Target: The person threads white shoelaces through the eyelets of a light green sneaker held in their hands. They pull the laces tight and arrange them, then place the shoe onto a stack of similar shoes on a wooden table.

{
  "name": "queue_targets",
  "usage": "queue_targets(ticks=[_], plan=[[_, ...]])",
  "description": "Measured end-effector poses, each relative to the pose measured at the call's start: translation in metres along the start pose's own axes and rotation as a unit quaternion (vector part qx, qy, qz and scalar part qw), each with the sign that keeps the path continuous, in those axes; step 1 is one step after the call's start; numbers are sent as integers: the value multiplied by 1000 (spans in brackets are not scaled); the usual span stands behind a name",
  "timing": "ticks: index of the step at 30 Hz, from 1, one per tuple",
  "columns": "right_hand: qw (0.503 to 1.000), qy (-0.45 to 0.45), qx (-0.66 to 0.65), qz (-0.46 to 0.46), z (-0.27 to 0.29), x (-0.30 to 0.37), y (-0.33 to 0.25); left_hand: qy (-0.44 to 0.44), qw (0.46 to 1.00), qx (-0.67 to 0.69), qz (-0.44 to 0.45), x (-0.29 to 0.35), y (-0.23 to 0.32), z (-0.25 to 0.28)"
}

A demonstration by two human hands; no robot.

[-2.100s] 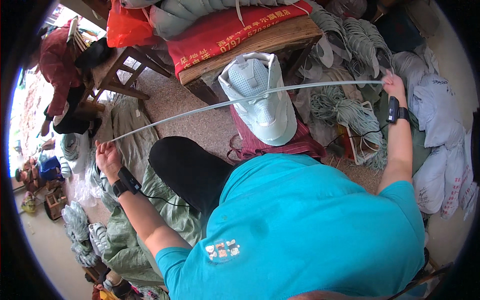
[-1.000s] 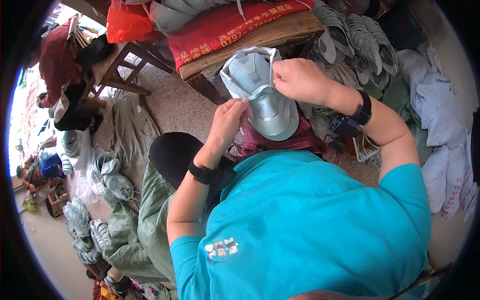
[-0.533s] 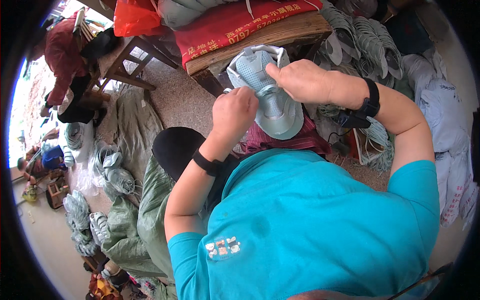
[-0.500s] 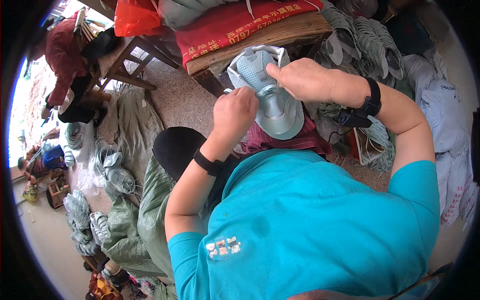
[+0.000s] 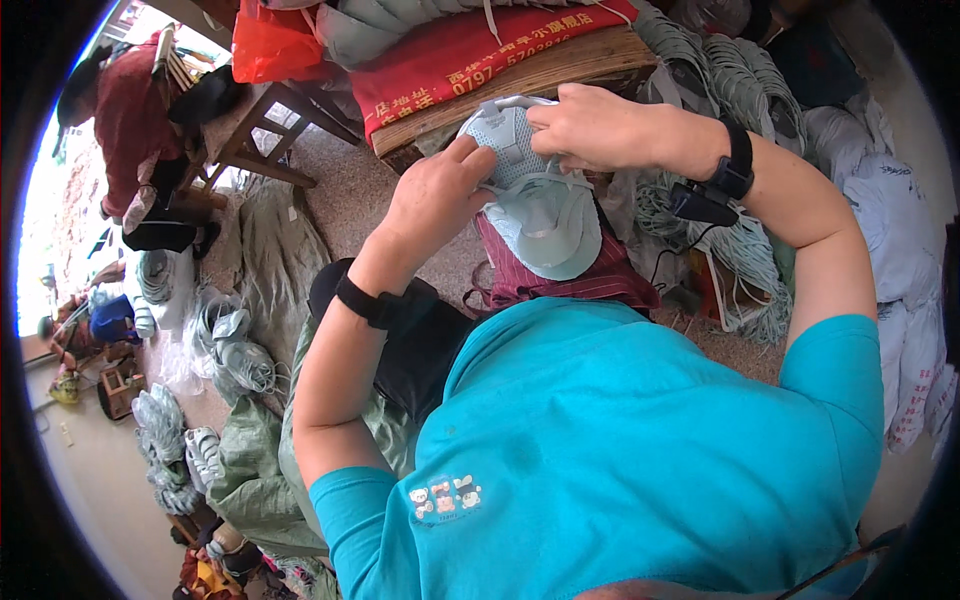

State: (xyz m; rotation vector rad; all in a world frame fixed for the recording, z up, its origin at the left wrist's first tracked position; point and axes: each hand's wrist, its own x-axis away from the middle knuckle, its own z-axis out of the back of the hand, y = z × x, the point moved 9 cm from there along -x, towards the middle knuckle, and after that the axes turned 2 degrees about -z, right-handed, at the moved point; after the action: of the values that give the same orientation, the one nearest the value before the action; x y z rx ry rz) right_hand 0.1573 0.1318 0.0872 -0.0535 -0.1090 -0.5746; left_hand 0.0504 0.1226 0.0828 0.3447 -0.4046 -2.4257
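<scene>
A pale blue-green shoe upper (image 5: 548,228) rests over my lap, its rounded toe end toward me and its mesh tongue (image 5: 497,135) pointing away. My left hand (image 5: 440,188) is closed at the left side of the upper, fingertips pinching its edge near the lace opening. From the right, my right hand (image 5: 595,130) pinches the upper's far right edge beside the tongue. A thin pale lace (image 5: 535,180) crosses the upper between both hands. The exact fingertip contact is partly hidden by my knuckles.
Beyond the upper stands a wooden bench (image 5: 510,85) with a red printed cloth (image 5: 430,85). Stacked shoe uppers (image 5: 755,85) and bundled pale laces (image 5: 755,290) lie right. Green woven sacks (image 5: 250,450) lie left; a person in dark red (image 5: 130,110) works at far left.
My left hand has moved left and a little away from me. My right hand has shifted slightly away, now pinching the upper's far edge. The lace is now drawn across the upper.
</scene>
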Motion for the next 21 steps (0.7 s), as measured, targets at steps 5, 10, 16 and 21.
queue_targets(ticks=[5, 10, 16, 21], plan=[[988, 117, -86, -53, 1, 23, 6, 74, 995, 52, 32, 7, -8, -4], [957, 121, -228, -129, -14, 14, 18, 88, 986, 105, 101, 3, -18, -17], [901, 166, -335, -221, -36, 7, 32, 115, 968, 176, 136, 9, -33, -25], [751, 223, -558, -275, -44, 18, 34, 243, 862, 389, 219, 20, -43, -34]])
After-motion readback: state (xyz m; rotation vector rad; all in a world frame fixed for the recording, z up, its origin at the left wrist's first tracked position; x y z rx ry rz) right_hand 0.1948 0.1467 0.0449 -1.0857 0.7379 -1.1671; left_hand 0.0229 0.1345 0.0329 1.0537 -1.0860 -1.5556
